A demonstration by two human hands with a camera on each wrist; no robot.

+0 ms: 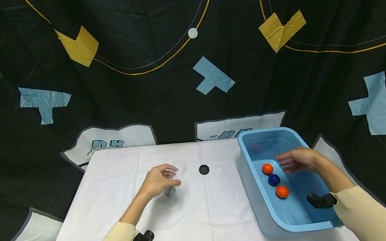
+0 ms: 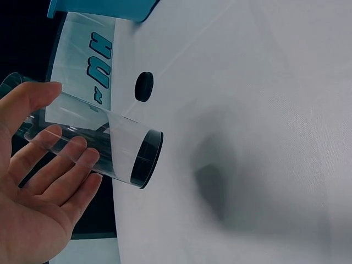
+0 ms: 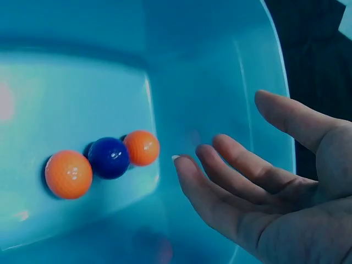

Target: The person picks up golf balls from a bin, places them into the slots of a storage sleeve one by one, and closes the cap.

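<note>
My left hand [image 1: 159, 179] grips a clear plastic tube [image 2: 122, 144] near its open top, thumb on one side and fingers on the other. A black cap [image 2: 147, 159] closes the tube's lower end, and a shadow falls on the white cloth apart from it. Over the blue bin [image 1: 251, 193] hovers my right hand [image 1: 297, 159], fingers spread loosely with nothing in them. Two orange golf balls [image 3: 69, 174] and a dark blue golf ball [image 3: 109, 158] lie in a row on the bin's floor, just beyond the right fingertips in the right wrist view.
A round black lid [image 1: 204, 169] lies on the white-covered table [image 1: 189, 223] between the tube and the bin. Behind the table hangs a black curtain [image 1: 162, 100] with blue and yellow patches. The bin's walls rise around the right hand.
</note>
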